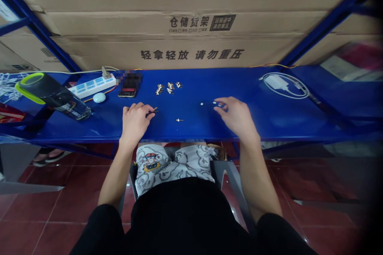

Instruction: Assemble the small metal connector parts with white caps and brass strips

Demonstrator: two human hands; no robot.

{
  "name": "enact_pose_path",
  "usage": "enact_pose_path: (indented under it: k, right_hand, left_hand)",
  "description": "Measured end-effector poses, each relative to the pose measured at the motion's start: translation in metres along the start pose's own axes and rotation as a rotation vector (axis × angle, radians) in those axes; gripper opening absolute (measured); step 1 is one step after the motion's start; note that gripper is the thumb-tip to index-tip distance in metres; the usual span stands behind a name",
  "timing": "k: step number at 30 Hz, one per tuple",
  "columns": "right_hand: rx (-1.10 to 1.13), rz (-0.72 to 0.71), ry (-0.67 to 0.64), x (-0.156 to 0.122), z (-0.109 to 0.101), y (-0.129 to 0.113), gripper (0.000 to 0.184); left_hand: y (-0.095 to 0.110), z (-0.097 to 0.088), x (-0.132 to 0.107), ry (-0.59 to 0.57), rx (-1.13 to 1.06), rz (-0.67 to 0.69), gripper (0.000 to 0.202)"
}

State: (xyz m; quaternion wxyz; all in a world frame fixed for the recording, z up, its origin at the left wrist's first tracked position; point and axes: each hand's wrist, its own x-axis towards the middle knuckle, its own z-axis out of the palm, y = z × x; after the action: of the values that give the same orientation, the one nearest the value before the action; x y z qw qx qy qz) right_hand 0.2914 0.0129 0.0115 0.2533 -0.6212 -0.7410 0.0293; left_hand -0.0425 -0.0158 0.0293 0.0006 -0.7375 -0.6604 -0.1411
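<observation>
The left hand (135,121) curls inward, its thumb and forefinger apparently pinching a small dark pronged part (154,110). Only the part's thin tips show past the fingertips; the rest is hidden. The right hand (236,114) arches with its fingers (221,100) loosely spread over a tiny shiny piece (222,105), mostly covered, so I cannot tell whether they grip it. Just left of those fingers lie two small white pieces (202,103), too small to make out.

A lone small pin-like part (179,120) sits between the hands on the blue steel shelf (197,132). Farther forward lies a loose cluster of similar parts (168,88). Toward the left are a phone (127,94), with a blurred patch hiding what lies on it, a pale blue rounded object (99,97), a white power strip (92,87) and a dark bottle (54,95) lying tilted. Toward the right, a white charger (277,83) sits inside its coiled cable. Cardboard cartons (191,24) fill the shelf space behind.
</observation>
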Motion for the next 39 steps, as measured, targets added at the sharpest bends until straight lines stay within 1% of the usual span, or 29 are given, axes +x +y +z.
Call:
enact_pose_path:
  k: [3, 7, 11, 14, 17, 19, 21, 24, 27, 31, 36, 39]
  right_hand:
    - [-0.004, -0.045, 0.021, 0.001, 0.004, 0.0, 0.029]
    - [-0.042, -0.076, -0.005, 0.002, 0.021, -0.014, 0.032]
    - [-0.062, -0.074, 0.048, 0.004, 0.035, -0.022, 0.03]
    - [-0.059, -0.073, 0.077, 0.004, 0.04, -0.024, 0.029]
    - [-0.021, -0.09, 0.061, 0.002, 0.041, -0.031, 0.024]
    - [0.062, -0.125, 0.028, 0.001, 0.041, -0.038, 0.02]
    - [0.202, -0.159, -0.015, 0.0, 0.041, -0.046, 0.017]
    - [0.426, -0.163, -0.067, -0.002, 0.041, -0.058, 0.016]
    - [0.563, -0.16, -0.096, -0.004, 0.04, -0.065, 0.017]
    - [0.647, -0.186, -0.128, -0.003, 0.038, -0.064, 0.015]
    - [0.608, -0.258, -0.133, -0.002, 0.037, -0.061, 0.018]
    - [0.622, -0.263, -0.135, -0.001, 0.039, -0.06, 0.019]
  left_hand:
    - [-0.002, 0.0, 0.001, 0.014, -0.014, 0.008, 0.01]
    - [-0.005, 0.002, 0.001, 0.0, -0.092, 0.05, 0.008]
    - [-0.008, 0.003, 0.001, 0.002, -0.132, 0.068, 0.011]
    - [-0.01, 0.004, 0.003, -0.024, -0.155, 0.058, 0.008]
    - [-0.009, 0.005, 0.006, -0.041, -0.171, 0.062, 0.008]
    - [-0.005, 0.008, 0.007, -0.026, -0.191, 0.1, 0.008]
    - [0.002, 0.011, 0.008, 0.0, -0.237, 0.162, 0.007]
    - [0.017, 0.019, 0.008, 0.046, -0.312, 0.247, 0.007]
    - [0.034, 0.028, 0.007, 0.067, -0.336, 0.29, 0.01]
    - [0.044, 0.036, 0.005, 0.062, -0.313, 0.338, 0.012]
    - [0.044, 0.039, 0.004, 0.069, -0.256, 0.361, 0.014]
    - [0.044, 0.04, 0.003, 0.052, -0.256, 0.391, 0.013]
